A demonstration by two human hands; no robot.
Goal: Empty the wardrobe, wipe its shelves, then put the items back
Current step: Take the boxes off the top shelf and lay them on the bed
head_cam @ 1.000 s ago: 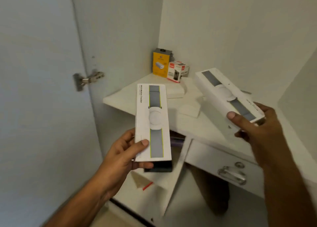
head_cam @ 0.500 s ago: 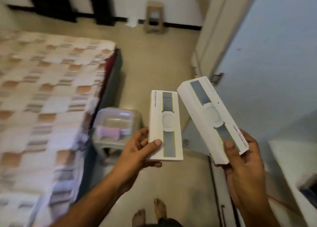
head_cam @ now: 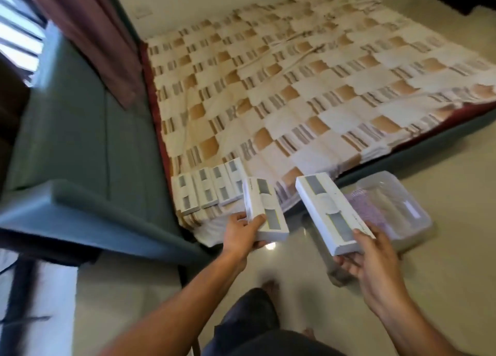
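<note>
Left hand [head_cam: 243, 230] pinching the near end of a long white cardboard box with a grey strap printed on it [head_cam: 264, 210], thumb on top, fingers beneath. Right hand [head_cam: 369, 256] gripping a second box of the same kind [head_cam: 331, 212] likewise at its near end. Both held over the floor just short of the bed corner. Probably light and stiff, smooth-faced; best taken by the long edges or one end. Four matching boxes [head_cam: 208, 190] lying in a row on the checked beige bedspread [head_cam: 295, 92], room open to their right. Clear plastic tub [head_cam: 394, 208] on the floor beside the bed edge.
</note>
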